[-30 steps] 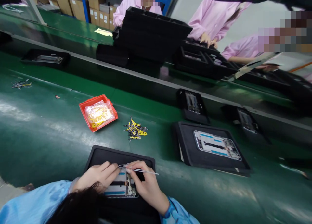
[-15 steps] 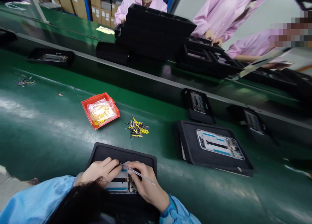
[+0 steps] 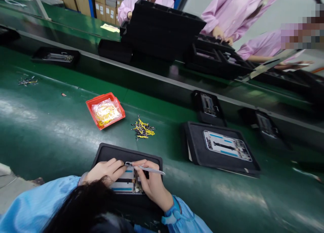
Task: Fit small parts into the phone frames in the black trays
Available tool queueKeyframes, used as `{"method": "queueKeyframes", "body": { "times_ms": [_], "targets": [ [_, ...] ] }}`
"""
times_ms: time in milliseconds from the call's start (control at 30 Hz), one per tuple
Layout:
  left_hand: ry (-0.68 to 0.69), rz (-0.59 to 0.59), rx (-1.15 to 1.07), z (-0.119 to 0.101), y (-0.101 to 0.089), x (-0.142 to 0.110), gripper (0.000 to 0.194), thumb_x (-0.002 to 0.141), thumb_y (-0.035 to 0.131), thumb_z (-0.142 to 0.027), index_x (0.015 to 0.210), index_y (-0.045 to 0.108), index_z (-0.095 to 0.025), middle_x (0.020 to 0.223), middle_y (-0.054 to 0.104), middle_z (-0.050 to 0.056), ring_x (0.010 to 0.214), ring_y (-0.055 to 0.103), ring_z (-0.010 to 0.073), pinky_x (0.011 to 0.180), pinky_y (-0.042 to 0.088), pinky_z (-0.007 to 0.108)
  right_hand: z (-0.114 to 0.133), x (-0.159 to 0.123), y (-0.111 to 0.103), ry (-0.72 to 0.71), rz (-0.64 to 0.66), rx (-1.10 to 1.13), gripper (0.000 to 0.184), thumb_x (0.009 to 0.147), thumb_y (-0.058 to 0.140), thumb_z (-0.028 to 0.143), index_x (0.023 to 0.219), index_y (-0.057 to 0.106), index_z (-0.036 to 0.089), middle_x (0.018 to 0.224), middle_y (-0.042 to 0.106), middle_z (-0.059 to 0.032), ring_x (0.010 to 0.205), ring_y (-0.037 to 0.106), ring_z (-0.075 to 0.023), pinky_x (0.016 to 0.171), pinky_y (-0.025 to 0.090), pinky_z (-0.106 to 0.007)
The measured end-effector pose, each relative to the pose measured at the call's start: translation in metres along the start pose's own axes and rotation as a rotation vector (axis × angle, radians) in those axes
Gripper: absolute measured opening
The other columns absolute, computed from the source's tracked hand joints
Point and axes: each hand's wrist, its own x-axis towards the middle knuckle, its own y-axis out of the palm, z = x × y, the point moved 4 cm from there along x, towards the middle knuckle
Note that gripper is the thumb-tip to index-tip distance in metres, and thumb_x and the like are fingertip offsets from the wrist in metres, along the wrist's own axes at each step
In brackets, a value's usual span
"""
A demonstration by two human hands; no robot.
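A phone frame (image 3: 124, 180) with blue strips lies in a black foam tray (image 3: 111, 151) close in front of me. My right hand (image 3: 154, 185) pinches slim silver tweezers (image 3: 153, 171), their tips pointing left at the frame's far edge. There, a small dark-and-white looped part (image 3: 128, 163) shows between the two hands. My left hand (image 3: 107, 172) rests over the frame's left side, fingers bent together with their tips against that part's left end. What the left fingers pinch, if anything, is hidden. Hair covers the view of the tray's near left.
A red bin (image 3: 100, 127) of bagged yellow parts and a pile of yellow-black flex cables (image 3: 143, 128) lie beyond the tray. At right, another phone frame (image 3: 227, 146) sits on stacked trays. People in pink work behind black trays (image 3: 162, 33) across the bench.
The tweezers have turned so their broad side shows and their rear end sits higher. My right hand has shifted slightly; the left keeps its place at the frame. The whole view has shifted slightly.
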Motion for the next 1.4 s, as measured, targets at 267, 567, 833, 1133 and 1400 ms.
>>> {"method": "queueKeyframes", "body": {
  "times_ms": [267, 567, 833, 1133, 1400],
  "targets": [
    [0.015, -0.012, -0.031, 0.002, -0.003, -0.002, 0.027, 0.097, 0.032, -0.008, 0.106, 0.055, -0.017, 0.093, 0.063, 0.002, 0.074, 0.055, 0.0121, 0.057, 0.045, 0.018, -0.003, -0.002, 0.003, -0.024, 0.007, -0.037, 0.006, 0.095, 0.045, 0.018, 0.096, 0.046, 0.024, 0.084, 0.070, -0.0057, 0.075, 0.070, -0.0201, 0.065, 0.056, -0.031],
    [-0.023, 0.059, -0.053, -0.001, -0.008, 0.002, 0.032, 0.097, 0.028, -0.005, 0.108, 0.057, -0.015, 0.095, 0.064, 0.002, 0.076, 0.057, 0.0120, 0.060, 0.048, 0.018, -0.002, -0.003, 0.004, 0.041, 0.074, 0.035, 0.010, 0.094, 0.045, 0.015, 0.089, 0.049, 0.024, 0.086, 0.070, -0.0074, 0.078, 0.070, -0.0207, 0.067, 0.058, -0.031],
    [-0.098, 0.095, -0.079, -0.005, -0.011, 0.004, 0.026, 0.095, 0.039, -0.008, 0.112, 0.057, -0.018, 0.096, 0.064, 0.002, 0.081, 0.058, 0.0111, 0.063, 0.049, 0.017, -0.001, -0.004, 0.002, 0.024, 0.064, 0.029, 0.012, 0.093, 0.045, 0.013, 0.094, 0.045, 0.025, 0.087, 0.070, -0.0070, 0.080, 0.070, -0.0207, 0.068, 0.058, -0.032],
    [-0.156, 0.151, -0.097, -0.005, -0.014, 0.006, 0.025, 0.091, 0.045, -0.006, 0.107, 0.059, -0.019, 0.093, 0.064, 0.000, 0.080, 0.058, 0.0118, 0.063, 0.047, 0.018, 0.009, 0.000, 0.001, -0.128, 0.095, -0.093, 0.018, 0.092, 0.047, 0.013, 0.105, 0.044, 0.025, 0.089, 0.072, -0.0066, 0.081, 0.071, -0.0204, 0.071, 0.059, -0.033],
    [-0.170, 0.089, -0.115, -0.002, -0.009, 0.006, 0.028, 0.088, 0.042, -0.003, 0.103, 0.059, -0.019, 0.094, 0.063, 0.001, 0.078, 0.057, 0.0131, 0.060, 0.048, 0.019, 0.000, -0.001, 0.001, 0.033, 0.025, -0.116, 0.008, 0.095, 0.046, 0.022, 0.096, 0.054, 0.023, 0.080, 0.070, -0.0061, 0.073, 0.069, -0.0213, 0.066, 0.056, -0.034]
  ]
}}
